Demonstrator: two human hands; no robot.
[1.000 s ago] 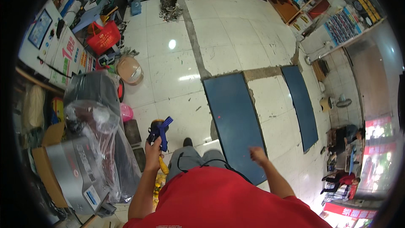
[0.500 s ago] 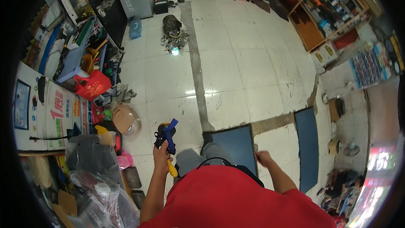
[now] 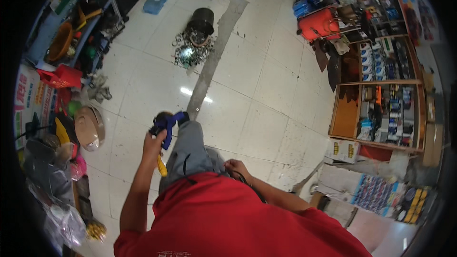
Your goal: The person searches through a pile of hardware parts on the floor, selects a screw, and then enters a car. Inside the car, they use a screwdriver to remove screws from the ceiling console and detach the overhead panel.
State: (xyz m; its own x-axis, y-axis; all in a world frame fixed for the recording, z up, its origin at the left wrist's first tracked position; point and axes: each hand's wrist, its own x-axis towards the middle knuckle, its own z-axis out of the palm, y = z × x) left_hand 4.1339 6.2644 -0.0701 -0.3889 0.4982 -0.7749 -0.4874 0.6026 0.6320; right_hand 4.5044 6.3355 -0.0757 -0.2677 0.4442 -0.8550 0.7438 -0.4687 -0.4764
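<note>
In my left hand (image 3: 151, 145) I grip a dark blue and black tool (image 3: 166, 127) whose round end points up and forward. A yellow handle (image 3: 162, 165) hangs below the same fist; whether it belongs to that tool I cannot tell. My right hand (image 3: 236, 168) is beside my hip, close to my grey trousers (image 3: 188, 150), with its fingers curled. What it holds, if anything, does not show. Ahead on the tiles a black bucket (image 3: 202, 20) lies tipped, its mouth toward a pile of small metal parts (image 3: 193, 51).
To the left stand a beige rounded case (image 3: 89, 127), a red bag (image 3: 61, 76) and a cluttered shelf. Wooden shelving (image 3: 376, 84) with bottles lines the right, near a red wheeled case (image 3: 320, 24). A rough grey strip (image 3: 216, 50) crosses the tiled floor.
The view has turned to the right and moved nearer the bucket. One leg has stepped forward. My right hand has come in toward my hip; my left still grips the blue tool.
</note>
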